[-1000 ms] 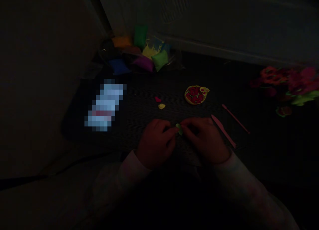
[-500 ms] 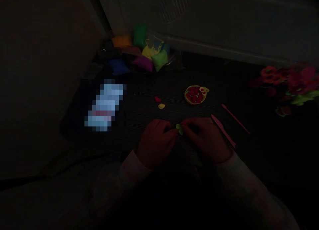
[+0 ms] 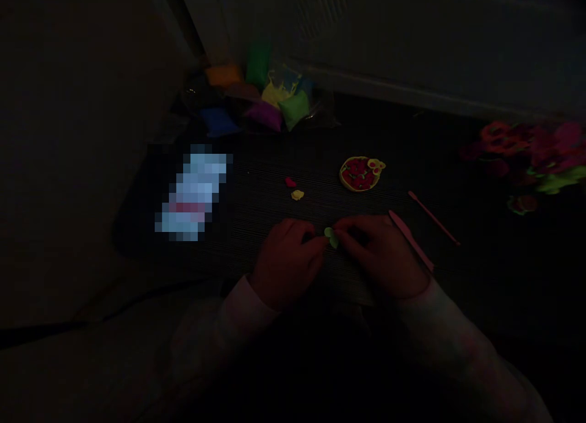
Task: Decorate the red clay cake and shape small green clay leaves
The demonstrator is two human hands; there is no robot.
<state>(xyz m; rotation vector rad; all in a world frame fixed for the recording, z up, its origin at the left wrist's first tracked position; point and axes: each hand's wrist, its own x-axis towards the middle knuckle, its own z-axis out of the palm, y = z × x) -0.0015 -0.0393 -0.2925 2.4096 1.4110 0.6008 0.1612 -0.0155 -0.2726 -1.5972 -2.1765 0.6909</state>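
Between my fingertips is a small light-green clay piece (image 3: 331,237) with rounded, leaf-like lobes. My left hand (image 3: 289,261) pinches it from the left, and my right hand (image 3: 383,252) pinches it from the right. Both hands are closed, low over the dark table. Beyond them lie a small red clay bit (image 3: 290,182) and a yellow clay bit (image 3: 297,195). Farther back sits a round yellow-rimmed clay piece (image 3: 359,174) filled with red and green bits, with a small yellow bow-like part at its upper right. The light is dim, so finger details are faint.
A pink clay knife (image 3: 411,240) and a thin pink stick tool (image 3: 434,218) lie beside my right hand. Coloured clay packets (image 3: 264,116) are piled at the back. At left glows a blurred-out screen (image 3: 195,194); at right stands a heap of colourful clay shapes (image 3: 533,148).
Almost nothing differs. My hands keep their pinch on the green clay piece, whose lobes show slightly shifted; the whole view has moved by a tiny amount.
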